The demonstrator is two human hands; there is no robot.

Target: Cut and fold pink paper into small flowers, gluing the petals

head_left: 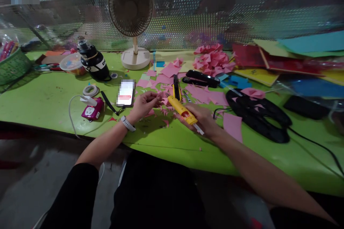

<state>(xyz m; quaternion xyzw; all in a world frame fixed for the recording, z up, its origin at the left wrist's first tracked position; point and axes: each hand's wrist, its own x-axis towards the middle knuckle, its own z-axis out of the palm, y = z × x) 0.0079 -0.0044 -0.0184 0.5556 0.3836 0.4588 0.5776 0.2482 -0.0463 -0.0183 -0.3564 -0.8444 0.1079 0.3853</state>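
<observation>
My right hand (202, 116) is wrapped round a yellow hot glue gun (178, 106). Its nozzle points up and left towards my other hand, and a whitish glue stick (199, 128) juts from its back end. My left hand (145, 104), with a pale wristband, has thumb and fingertips pinched together just left of the nozzle; what they hold, if anything, is too small to make out. Pink paper scraps (166, 123) lie under and around both hands. Just beyond the glue gun are a yellow-and-black tool (176, 87) and a black stapler (201, 78).
Folded pink paper pieces (213, 61) are heaped at the back. A fan (135, 59), a black bottle (94, 62), a phone (126, 93) and a purple power adapter (92, 110) stand or lie to the left. A black tray-like object (279, 132) and coloured sheets (301, 48) lie to the right.
</observation>
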